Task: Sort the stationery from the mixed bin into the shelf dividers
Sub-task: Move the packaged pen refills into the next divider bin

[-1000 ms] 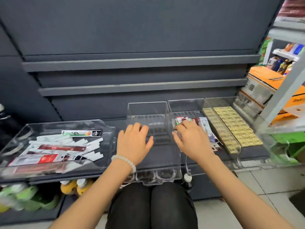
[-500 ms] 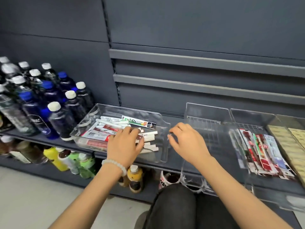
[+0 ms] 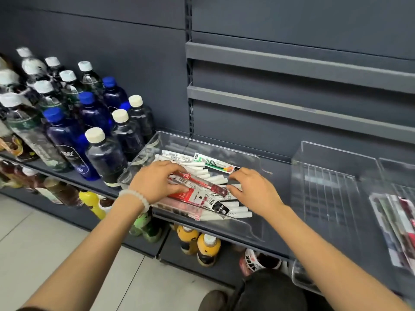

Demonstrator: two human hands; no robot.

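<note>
Reaching into clear plastic mixed bin [image 3: 251, 225] on shelf: left hand [image 3: 155, 182] pinches red-labelled clear pen packet [image 3: 197, 184] atop white pens, likely picking one type; right hand [image 3: 253, 189] hovers, fingers loosely curled, holding nothing. Clear dividers [image 3: 323, 176] wait right.

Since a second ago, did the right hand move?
Yes. The right hand left the pen packs in the clear divider and went left to the mixed bin, now over the white pens.
</note>
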